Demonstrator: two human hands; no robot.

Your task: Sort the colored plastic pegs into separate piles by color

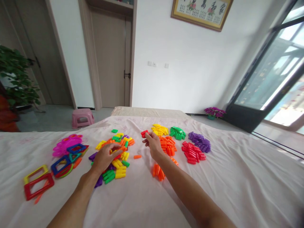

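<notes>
My right hand [153, 145] is raised over the middle of the cloth, thumb and fingers pinched on a red plastic piece [144, 133]. My left hand [105, 156] rests over a mixed pile of plastic pieces [120, 171] in yellow, green, purple and orange. Its thumb and fingers are apart, close to orange pieces in the pile; part of the pile is hidden beneath it. A lone orange piece [137, 156] lies between the hands. Sorted by colour beyond and right of my right hand are heaps of yellow [160, 129], green [177, 133], orange [168, 145], red [193, 153] and purple pieces [199, 142].
A second orange heap [158, 172] sits partly behind my right forearm. At the left lie coloured frame shapes [39, 186] and a pink scalloped item [67, 144]. A pale cloth [225, 190] covers the surface. Beyond it stand a pink stool [83, 117] and purple flowers [214, 111].
</notes>
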